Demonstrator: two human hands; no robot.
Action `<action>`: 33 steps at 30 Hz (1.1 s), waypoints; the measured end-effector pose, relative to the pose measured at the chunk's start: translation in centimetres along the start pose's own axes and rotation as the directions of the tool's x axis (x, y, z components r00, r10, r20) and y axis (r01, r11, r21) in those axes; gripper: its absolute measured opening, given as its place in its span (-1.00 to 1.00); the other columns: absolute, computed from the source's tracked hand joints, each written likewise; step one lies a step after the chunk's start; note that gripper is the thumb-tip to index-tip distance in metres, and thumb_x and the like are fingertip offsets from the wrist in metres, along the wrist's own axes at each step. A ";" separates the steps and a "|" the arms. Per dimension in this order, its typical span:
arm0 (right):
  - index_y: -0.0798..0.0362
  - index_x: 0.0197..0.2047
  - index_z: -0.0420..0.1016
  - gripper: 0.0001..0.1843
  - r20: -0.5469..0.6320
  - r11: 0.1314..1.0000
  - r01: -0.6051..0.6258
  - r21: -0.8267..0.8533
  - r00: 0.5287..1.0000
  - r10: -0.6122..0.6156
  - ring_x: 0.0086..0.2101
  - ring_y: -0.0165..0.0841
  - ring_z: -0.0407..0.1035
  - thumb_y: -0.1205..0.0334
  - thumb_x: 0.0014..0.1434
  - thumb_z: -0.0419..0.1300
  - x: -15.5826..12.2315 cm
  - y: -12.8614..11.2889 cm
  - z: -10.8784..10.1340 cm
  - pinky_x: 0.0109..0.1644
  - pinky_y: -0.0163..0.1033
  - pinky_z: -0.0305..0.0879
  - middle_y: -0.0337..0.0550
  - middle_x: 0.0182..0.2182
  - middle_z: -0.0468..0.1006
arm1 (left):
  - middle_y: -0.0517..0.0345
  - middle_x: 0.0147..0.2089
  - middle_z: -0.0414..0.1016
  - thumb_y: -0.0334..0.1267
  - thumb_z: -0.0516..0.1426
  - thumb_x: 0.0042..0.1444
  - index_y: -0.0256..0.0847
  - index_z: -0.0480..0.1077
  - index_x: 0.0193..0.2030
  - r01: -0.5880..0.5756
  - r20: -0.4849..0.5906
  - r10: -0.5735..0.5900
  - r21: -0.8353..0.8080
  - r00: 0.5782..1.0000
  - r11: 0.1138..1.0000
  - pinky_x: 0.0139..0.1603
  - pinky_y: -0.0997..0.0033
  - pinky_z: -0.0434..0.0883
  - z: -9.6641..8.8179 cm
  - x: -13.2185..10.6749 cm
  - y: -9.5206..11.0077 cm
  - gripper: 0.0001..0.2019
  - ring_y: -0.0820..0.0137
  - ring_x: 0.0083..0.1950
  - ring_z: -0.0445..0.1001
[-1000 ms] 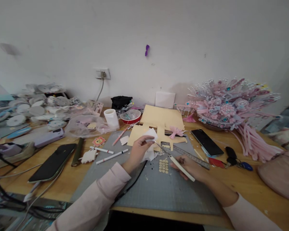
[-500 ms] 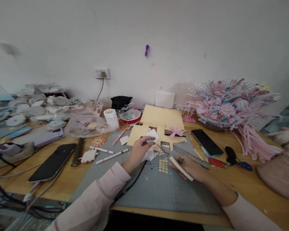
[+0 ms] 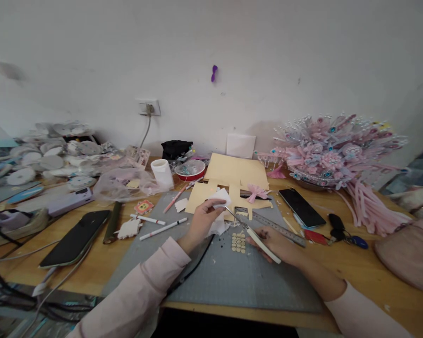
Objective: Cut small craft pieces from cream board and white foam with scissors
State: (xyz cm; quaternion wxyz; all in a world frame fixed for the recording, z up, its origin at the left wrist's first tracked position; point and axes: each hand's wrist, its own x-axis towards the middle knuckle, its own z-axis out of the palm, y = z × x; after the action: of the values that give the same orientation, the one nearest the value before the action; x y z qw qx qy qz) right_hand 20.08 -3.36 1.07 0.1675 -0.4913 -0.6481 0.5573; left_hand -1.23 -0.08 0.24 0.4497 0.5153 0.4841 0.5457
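Observation:
Over the grey cutting mat (image 3: 232, 286), my left hand (image 3: 205, 220) pinches a small white piece of paper (image 3: 219, 196) between thumb and fingers. My right hand (image 3: 272, 243) is closed around scissors (image 3: 264, 245) with cream handles. Their thin metal blades point left and reach the paper by my left fingertips; whether they touch it I cannot tell. Just below the blades, rows of small beige cut pieces (image 3: 238, 242) lie on the mat. More white paper (image 3: 217, 226) lies beneath my left hand. Behind both hands are cut sheets of beige card (image 3: 237, 170).
A steel ruler (image 3: 280, 228) lies beside my right hand. To the right are a phone (image 3: 302, 207), keys (image 3: 336, 227) and a pink beaded arrangement (image 3: 327, 155). Leftward lie marker pens (image 3: 164, 228), a green roll (image 3: 113, 223) and another phone (image 3: 75, 238).
Both hands, the paper and the scissors hold nearly the same positions. The whole view has shifted very slightly.

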 end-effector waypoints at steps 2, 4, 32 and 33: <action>0.03 -0.61 0.17 -0.52 -0.002 1.000 -0.004 0.000 1.000 0.004 -0.77 -0.55 0.08 -0.17 -0.03 0.21 0.0 0.0 0.0 -0.72 -0.43 -0.03 -0.39 -0.80 0.22 | 0.13 -0.36 0.51 -0.18 0.24 -0.17 -0.23 0.53 -0.25 -0.006 -0.006 0.006 -0.005 1.000 1.000 -0.34 0.44 0.27 0.0 0.0 0.1 -0.70 0.44 -0.41 0.34; 0.04 -0.61 0.18 -0.53 -0.002 1.000 -0.009 0.003 1.000 0.009 -0.79 -0.55 0.06 -0.16 -0.02 0.20 0.1 0.1 -0.1 -0.72 -0.43 -0.05 -0.40 -0.81 0.21 | 0.12 -0.33 0.53 -0.17 0.24 -0.18 -0.22 0.53 -0.26 -0.012 -0.010 0.012 -0.010 1.000 1.000 -0.34 0.44 0.28 0.0 0.0 0.2 -0.70 0.43 -0.40 0.35; 0.04 -0.59 0.19 -0.51 0.003 1.000 0.023 0.017 1.000 -0.023 -0.76 -0.54 0.08 -0.20 -0.04 0.21 -0.1 -0.1 -0.1 -0.69 -0.41 -0.04 -0.40 -0.79 0.20 | 0.15 -0.36 0.52 -0.20 0.23 -0.17 -0.21 0.54 -0.29 -0.009 -0.019 0.009 0.007 1.000 1.000 -0.35 0.45 0.25 0.1 -0.1 0.4 -0.75 0.45 -0.41 0.33; 0.04 -0.59 0.19 -0.51 0.003 1.000 0.020 0.022 1.000 -0.020 -0.76 -0.54 0.08 -0.21 -0.05 0.21 -0.2 -0.2 -0.1 -0.69 -0.40 -0.04 -0.40 -0.79 0.20 | 0.15 -0.36 0.53 -0.20 0.24 -0.17 -0.21 0.53 -0.29 -0.007 -0.019 0.007 0.001 1.000 1.000 -0.35 0.45 0.25 0.1 -0.1 0.4 -0.75 0.45 -0.41 0.34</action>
State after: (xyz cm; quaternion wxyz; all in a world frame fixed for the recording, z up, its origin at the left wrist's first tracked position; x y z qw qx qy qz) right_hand 20.15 -3.42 1.36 0.1772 -0.4820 -0.6470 0.5635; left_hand -1.14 -0.22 0.61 0.4428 0.5119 0.4869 0.5521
